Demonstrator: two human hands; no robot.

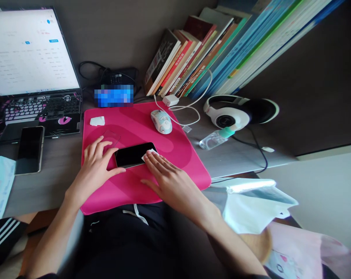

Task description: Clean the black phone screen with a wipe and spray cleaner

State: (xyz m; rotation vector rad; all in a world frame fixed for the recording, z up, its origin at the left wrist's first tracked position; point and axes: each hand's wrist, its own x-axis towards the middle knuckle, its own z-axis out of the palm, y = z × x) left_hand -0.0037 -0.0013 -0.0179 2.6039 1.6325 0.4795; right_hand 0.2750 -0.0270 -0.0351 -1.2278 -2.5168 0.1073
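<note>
A black smartphone (130,155) lies flat, screen up, on a bright pink desk mat (189,170). My left hand (95,159) braces its left end, thumb along the near edge and index finger at the far corner. Under the fingertips of my right hand (169,174) is a small white wipe (144,156), pressed flat on the right end of the screen. Just beyond my left fingers is a clear thin sheet or case (114,136), hard to make out. A folded white piece of tissue or cloth (97,121) rests near the mat's far left corner.
Around the mat are a mouse (161,121), a white charger (170,100) with cable, a clear spray bottle (213,140) and headphones (227,114). A laptop (32,69) and another phone (30,150) are left. Books (178,58) line the back; a white bag (248,201) is lower right.
</note>
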